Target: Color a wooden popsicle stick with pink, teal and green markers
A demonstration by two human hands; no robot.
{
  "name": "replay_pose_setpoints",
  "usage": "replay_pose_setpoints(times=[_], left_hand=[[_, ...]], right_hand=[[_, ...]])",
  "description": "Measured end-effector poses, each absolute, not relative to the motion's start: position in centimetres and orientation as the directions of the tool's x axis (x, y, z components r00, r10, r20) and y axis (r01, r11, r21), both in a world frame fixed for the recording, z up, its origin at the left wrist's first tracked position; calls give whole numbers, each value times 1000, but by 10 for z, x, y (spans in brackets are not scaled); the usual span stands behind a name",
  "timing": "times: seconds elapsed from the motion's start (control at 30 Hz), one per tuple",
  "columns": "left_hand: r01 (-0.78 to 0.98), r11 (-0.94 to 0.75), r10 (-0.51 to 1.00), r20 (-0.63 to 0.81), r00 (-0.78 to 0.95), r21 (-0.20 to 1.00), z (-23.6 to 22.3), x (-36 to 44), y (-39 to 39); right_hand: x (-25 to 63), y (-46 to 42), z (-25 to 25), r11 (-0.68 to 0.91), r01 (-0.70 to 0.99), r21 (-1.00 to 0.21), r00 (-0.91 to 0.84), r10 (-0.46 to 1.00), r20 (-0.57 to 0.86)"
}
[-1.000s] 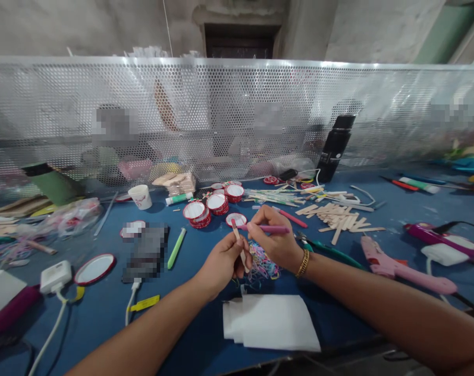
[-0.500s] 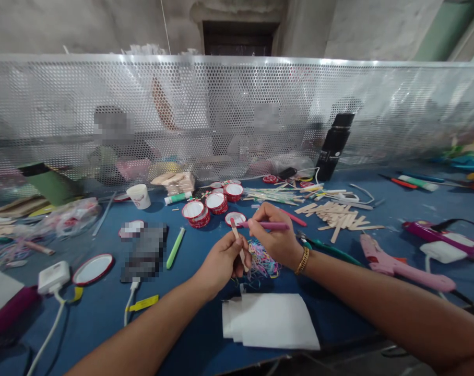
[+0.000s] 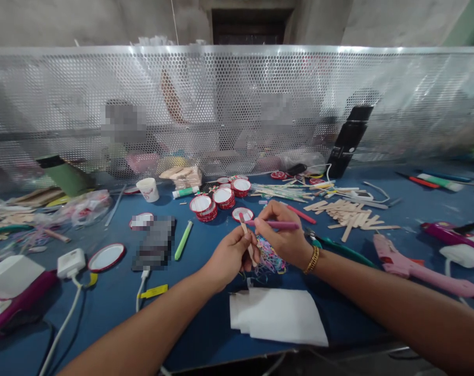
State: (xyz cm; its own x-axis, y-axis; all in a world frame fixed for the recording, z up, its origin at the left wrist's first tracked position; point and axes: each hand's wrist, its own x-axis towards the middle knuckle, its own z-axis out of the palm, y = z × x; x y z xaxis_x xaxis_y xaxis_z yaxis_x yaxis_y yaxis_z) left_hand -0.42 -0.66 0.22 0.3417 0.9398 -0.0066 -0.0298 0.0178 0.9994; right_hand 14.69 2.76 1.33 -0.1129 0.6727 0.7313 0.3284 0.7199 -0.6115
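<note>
My left hand [image 3: 231,256] is closed on a wooden craft stick [image 3: 244,225], held slantwise with its upper end coloured pinkish red. In my right hand [image 3: 282,235], a pink marker pen [image 3: 284,225] is gripped like a pencil, its tip against or very near the coloured end of the stick. Beneath the hands lies a tangle of multicoloured threads [image 3: 271,256]. Just beyond them is a round white disc with a red rim [image 3: 243,214]. A folded white sheet [image 3: 280,316] rests at the table's front edge.
Red-rimmed round tins [image 3: 223,197] are grouped behind my hands. Loose craft sticks [image 3: 350,215], a pink glue gun [image 3: 417,269] and green-handled pliers [image 3: 342,250] lie to the right. On the left are a phone [image 3: 154,243] and a green marker [image 3: 183,240]. A perforated metal screen [image 3: 237,104] stands behind.
The whole view has shifted, so things appear farther right and slightly higher. Both hands keep their hold on stick and marker. More of the stick's upper end looks coloured, though only slightly.
</note>
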Motion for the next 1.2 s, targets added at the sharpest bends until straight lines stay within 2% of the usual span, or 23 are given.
replay_pose_setpoints(times=[0.6, 0.9, 1.2], left_hand=[[-26, 15, 938, -5, 347, 1000, 2, -4, -6], [-30, 47, 938, -33, 345, 998, 3, -3, -9], [-26, 51, 939, -39, 341, 998, 3, -3, -7]], right_hand=[[148, 30, 11, 698, 339, -630, -116, 696, 708], [149, 27, 10, 731, 370, -573, -87, 642, 762], [149, 29, 11, 720, 372, -586, -101, 659, 745]])
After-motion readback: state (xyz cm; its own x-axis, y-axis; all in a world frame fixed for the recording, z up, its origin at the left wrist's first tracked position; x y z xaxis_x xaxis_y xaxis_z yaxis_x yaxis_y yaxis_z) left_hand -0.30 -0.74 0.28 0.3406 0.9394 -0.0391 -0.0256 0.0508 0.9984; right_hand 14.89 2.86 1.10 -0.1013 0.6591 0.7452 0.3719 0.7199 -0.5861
